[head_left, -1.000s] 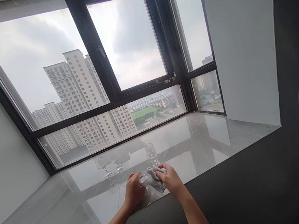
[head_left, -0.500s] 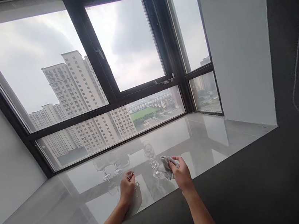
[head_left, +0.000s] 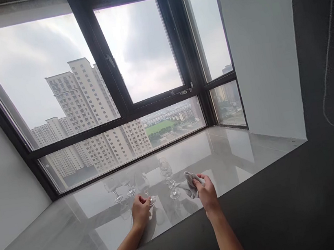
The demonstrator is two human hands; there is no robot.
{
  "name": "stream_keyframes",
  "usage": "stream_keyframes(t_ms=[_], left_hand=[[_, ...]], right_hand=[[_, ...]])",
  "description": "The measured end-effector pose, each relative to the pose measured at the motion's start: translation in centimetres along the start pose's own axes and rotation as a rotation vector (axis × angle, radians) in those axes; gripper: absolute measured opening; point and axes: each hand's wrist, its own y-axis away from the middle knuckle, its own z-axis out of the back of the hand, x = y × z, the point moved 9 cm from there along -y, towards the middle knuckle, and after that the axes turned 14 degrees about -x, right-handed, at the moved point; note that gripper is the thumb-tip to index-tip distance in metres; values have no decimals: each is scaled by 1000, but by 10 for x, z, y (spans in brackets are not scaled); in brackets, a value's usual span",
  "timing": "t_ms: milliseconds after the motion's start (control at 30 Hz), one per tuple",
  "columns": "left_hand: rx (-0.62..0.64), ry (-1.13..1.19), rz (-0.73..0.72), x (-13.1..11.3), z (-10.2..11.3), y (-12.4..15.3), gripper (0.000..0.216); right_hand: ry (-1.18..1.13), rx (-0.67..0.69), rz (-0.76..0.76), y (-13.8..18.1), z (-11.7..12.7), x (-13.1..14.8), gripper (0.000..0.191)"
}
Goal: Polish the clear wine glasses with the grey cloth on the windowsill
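My left hand (head_left: 141, 211) is closed in a pinch at the foot of a clear stemmed glass (head_left: 143, 182), which stands upright on the glossy sill. Its fingertips partly cover the foot and lower stem. My right hand (head_left: 207, 192) grips a crumpled light grey cloth (head_left: 190, 187) just above the sill, with a loose end hanging to the left. Between the hands, more stemmed glasses (head_left: 166, 172) stand in a row running away from me. Two other stemmed glasses (head_left: 112, 185) are upright beyond my left hand, to its left.
The pale polished sill (head_left: 61, 233) mirrors the window and the glasses. Its front edge slants up to the right, over a dark wall (head_left: 273, 209). Dark window frames (head_left: 164, 107) rise behind the glasses. A thin cord (head_left: 328, 75) hangs at the far right.
My left fingers have slid down to the glass's foot, leaving its bowl more visible. My right hand has moved slightly right with the cloth, away from the middle row of glasses.
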Motion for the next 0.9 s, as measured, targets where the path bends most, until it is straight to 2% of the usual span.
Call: stream_keyframes(t_ms=[200, 300, 400, 500, 600, 667, 767, 833, 900], left_hand=[[85, -59, -232, -26, -6, 9, 23], [179, -85, -369, -42, -14, 22, 19], [318, -105, -549, -58, -27, 39, 29], [464, -160, -591, -56, -41, 48, 46], [540, -210, -589, -50, -49, 49, 56], [508, -196, -587, -49, -47, 47, 58], [320, -127, -531, -50, -33, 34, 51], [175, -78, -413, -42, -21, 21, 39], [64, -40, -223, -24, -10, 6, 29]], right_hand=[[-3, 28, -14, 0, -3, -3, 46], [9, 24, -17, -2, -3, -7, 47], [28, 25, -31, -3, -3, -10, 49], [23, 12, -13, -2, -1, -6, 48], [20, 0, 1, 0, 1, -3, 47], [21, 1, -4, 1, 1, -2, 47], [-2, 1, -14, 1, 2, -1, 48], [-25, 3, -19, 0, 3, 0, 49], [-49, 9, -24, 0, 3, 1, 51]])
